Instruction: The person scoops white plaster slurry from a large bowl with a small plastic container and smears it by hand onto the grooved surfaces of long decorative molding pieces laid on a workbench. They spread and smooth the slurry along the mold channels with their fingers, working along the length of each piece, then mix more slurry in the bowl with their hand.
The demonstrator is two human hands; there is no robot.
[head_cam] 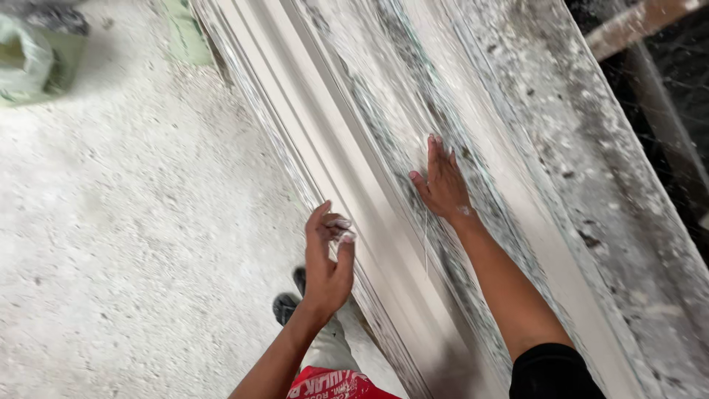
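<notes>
- White plaster, still wet-looking and smooth, forms a long moulded strip [354, 170] that runs from the top of the frame down to the lower right; both its ends are cut off by the frame edges, so its full length cannot be told.
- Left hand [327, 258] sits at the strip's near edge, fingers curled with the tips dusted white; whether they pinch anything or only touch the edge is hard to make out.
- Right hand [442, 181] lies flat and spread open on the grey-streaked band beside the strip, palm down, gripping nothing.
- A thin pale line [426, 244] hangs just below the right wrist; it is too fine to say whether it is a thread, a fibre or a drip.
- The long bench [605, 192] under the strip is crusted with dried plaster and dark specks; its far side is cut off at the right.
- A dark area beyond the bench at the top right, crossed by a wooden bar [635, 26], is too dim to read.
- The speckled floor [125, 222] fills the left side; dark shoes [289, 299] show below the left forearm, partly hidden by it.
- A pale green sack [26, 55] at the top left corner is blurred and cropped.
- A red garment [332, 384] with printing shows at the bottom edge, mostly cut off.
</notes>
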